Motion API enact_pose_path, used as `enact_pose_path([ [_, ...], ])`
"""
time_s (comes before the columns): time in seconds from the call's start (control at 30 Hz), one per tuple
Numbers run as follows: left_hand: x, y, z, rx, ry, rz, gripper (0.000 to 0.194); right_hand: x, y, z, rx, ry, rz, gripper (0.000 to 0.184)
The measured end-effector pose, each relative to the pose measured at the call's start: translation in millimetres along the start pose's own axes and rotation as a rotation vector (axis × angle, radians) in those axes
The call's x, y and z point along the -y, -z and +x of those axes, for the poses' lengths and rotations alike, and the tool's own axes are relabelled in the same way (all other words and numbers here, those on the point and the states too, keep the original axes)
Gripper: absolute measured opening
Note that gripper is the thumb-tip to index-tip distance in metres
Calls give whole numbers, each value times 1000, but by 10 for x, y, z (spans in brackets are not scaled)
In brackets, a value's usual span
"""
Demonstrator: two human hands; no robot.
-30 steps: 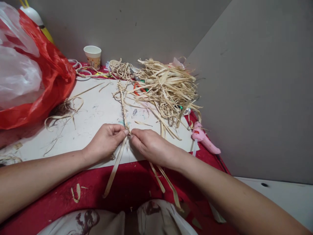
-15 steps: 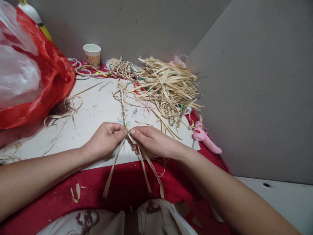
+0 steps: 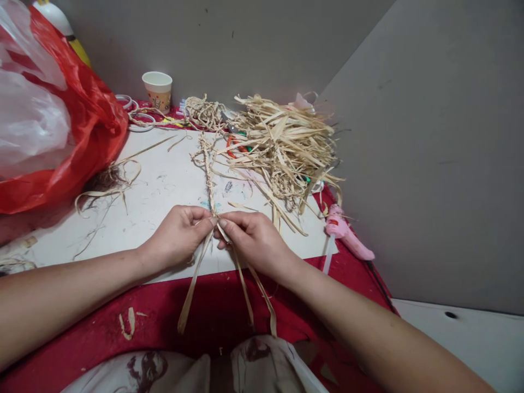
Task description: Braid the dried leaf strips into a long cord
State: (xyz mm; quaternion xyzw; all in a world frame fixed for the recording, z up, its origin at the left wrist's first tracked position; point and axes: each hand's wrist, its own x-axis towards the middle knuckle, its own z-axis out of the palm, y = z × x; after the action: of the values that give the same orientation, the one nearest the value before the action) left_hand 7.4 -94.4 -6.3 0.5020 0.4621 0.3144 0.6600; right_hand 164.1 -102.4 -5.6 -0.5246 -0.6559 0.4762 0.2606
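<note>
Hands pinched at braid's near end

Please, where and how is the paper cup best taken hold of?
Probably around the sides of the cup, a little below the rim, coming from the near side and slightly above. It stands upright, mouth up, and widens toward the rim, which should help against slipping. The grey wall rises behind it, so the far side looks harder to reach.

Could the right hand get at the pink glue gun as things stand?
Probably yes: the pink glue gun lies mostly uncovered, off to the right, with no large object between. However, the right hand is pinching the near end of the braid, so it would likely have to let go first.
</note>
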Motion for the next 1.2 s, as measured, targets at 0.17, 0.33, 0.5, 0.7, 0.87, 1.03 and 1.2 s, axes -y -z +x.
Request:
enact_pose_path([
  [0.17, 25, 8, 6, 42, 15, -29, 25, 51, -49, -36, 74, -3, -76, 24],
  [0.33, 37, 8, 0, -39, -9, 39, 20, 93, -30, -30, 39, 100, -211, 24],
  [0.5, 22, 27, 3, -8, -16, 121, 22, 74, 57, 12, 107, 88, -381, 24],
  [0.7, -10, 117, 51, 98, 9, 241, 23, 9, 141, 101, 250, 44, -212, 28],
  [0.87, -81, 170, 62, 168, 21, 323, 23, -62, 108, 119, 329, -142, 231, 36],
  [1.03, -155, 177, 38, 186, 20, 395, 21, -40, 41, 130, 339, -343, 597, 37],
  [1.2, -178, 206, 39, 234, 37, 494, 23, -78, -15, 136, 244, -266, 486, 33],
])
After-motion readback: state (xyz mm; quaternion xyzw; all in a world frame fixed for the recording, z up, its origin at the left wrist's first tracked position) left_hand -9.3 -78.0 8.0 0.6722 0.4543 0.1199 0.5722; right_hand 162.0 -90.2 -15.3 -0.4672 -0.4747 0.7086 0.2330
